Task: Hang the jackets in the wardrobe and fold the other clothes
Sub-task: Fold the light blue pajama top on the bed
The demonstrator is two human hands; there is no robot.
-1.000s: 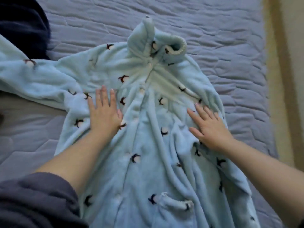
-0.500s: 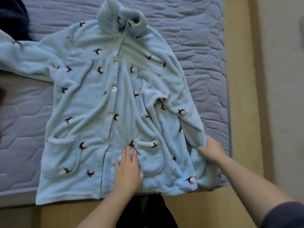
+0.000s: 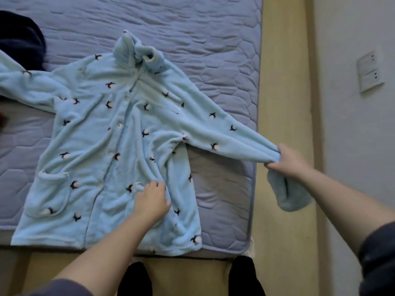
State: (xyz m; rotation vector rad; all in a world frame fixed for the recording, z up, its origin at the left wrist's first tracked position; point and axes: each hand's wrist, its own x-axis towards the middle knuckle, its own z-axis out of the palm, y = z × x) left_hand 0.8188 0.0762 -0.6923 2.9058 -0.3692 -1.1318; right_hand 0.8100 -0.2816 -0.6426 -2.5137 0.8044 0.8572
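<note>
Your right hand point(image 3: 288, 161) is closed tight round the end of the sleeve point(image 3: 224, 133). Fingers and thumb bunch the fleece just above the cuff point(image 3: 286, 195), which flops loose below the fist.

From the head camera, the only view you have, that grip sits out past the edge of the mattress point(image 3: 192, 39), over the floor point(image 3: 282, 103). The sleeve runs taut away from it, up and to the left, to the shoulder of the fleece top point(image 3: 102, 129). Its long axis therefore points from your fist toward the shoulder. The whole body lies left of the grip, buttoned front up, hem toward you.

Your left hand point(image 3: 151, 201) lies well left of the grip, low on the front panel, with its fingers bent down into a ridge of cloth. Whether they pinch it or only pin it, you cannot tell from this angle. It is the hand nearer the body; the right is the only one near this sleeve.

Judge this as a fold, not a hang. The coming move would likely carry your fist leftward across the chest, hinging the sleeve at the shoulder. Watch that the dangling cuff does not tuck under.

The far sleeve point(image 3: 25, 84) lies spread beyond the left hand, its end out of view, beside a dark garment point(image 3: 19, 39).
</note>
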